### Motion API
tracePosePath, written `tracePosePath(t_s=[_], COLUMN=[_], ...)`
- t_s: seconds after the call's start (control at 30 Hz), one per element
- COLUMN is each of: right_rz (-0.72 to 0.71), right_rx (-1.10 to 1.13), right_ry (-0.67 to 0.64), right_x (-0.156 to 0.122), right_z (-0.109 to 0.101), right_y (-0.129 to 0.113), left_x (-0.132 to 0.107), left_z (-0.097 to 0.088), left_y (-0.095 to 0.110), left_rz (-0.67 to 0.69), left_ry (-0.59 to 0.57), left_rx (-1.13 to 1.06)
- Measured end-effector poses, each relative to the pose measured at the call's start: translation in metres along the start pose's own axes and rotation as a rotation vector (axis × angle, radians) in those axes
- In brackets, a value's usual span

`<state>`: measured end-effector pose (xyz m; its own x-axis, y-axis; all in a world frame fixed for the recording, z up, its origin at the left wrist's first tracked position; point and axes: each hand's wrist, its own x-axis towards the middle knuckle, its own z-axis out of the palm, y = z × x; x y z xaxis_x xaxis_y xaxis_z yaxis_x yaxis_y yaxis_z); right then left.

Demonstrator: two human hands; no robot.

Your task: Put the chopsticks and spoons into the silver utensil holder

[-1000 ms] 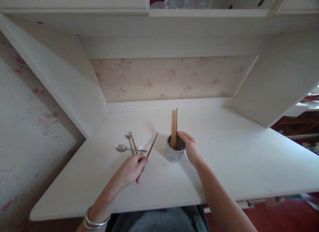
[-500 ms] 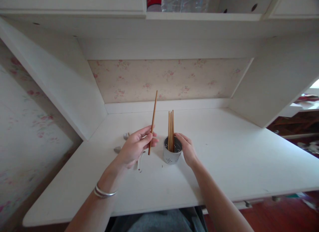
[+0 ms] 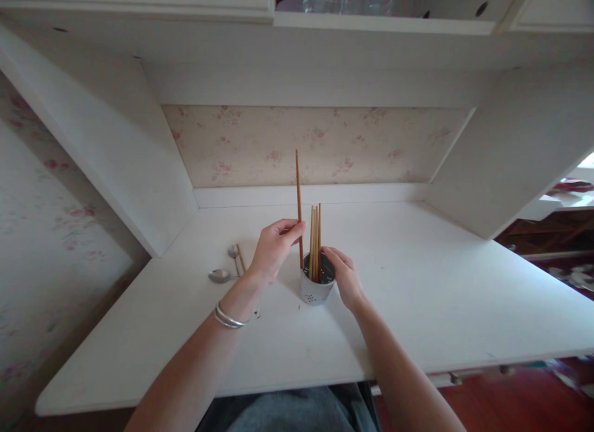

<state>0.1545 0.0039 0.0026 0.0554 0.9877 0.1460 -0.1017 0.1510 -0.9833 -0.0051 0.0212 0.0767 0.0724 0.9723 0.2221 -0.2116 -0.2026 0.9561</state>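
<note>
Now the left hand (image 3: 273, 249) is pinching one chopstick (image 3: 299, 197) between thumb and fingertips, fingers closed on its lower part, and is holding it upright. Its lower tip is sitting right at the left rim of the cup (image 3: 315, 291); whether it is already inside is not showing. The cup is standing upright near the middle of the desk (image 3: 440, 296), closer to the back edge than to the front one. The right hand (image 3: 346, 280) is gripping the cup's right side, with fingers curled around the wall and rim. A bundle (image 3: 315, 234) of chopsticks is standing in the cup, just right of the held one. Two spoons (image 3: 220, 275) and a loose stick (image 3: 241, 257) are lying towards the desk's left edge, just beyond the left wrist, which is wearing bangles (image 3: 227, 317).
</note>
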Motion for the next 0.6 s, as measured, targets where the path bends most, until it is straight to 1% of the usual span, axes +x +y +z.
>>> tracePosePath(t_s=[0.1, 0.23, 0.37, 0.6], right_rz=[-0.003, -0.008, -0.015, -0.034], right_rx=[-0.012, -0.052, -0.056, -0.037], right_ry=[-0.001, 0.004, -0.003, -0.005], right_x=[-0.001, -0.001, -0.002, -0.001], right_z=[0.001, 0.002, 0.003, 0.005], right_y=[0.001, 0.001, 0.002, 0.004], left_x=[0.0, -0.001, -0.002, -0.011], left_z=[0.0, 0.003, 0.006, 0.001], left_y=[-0.009, -0.01, -0.01, -0.036], left_rz=[0.006, 0.021, 0.063, 0.119], left_ry=[0.037, 0.1, 0.069, 0.081], left_rx=[0.084, 0.11, 0.195, 0.433])
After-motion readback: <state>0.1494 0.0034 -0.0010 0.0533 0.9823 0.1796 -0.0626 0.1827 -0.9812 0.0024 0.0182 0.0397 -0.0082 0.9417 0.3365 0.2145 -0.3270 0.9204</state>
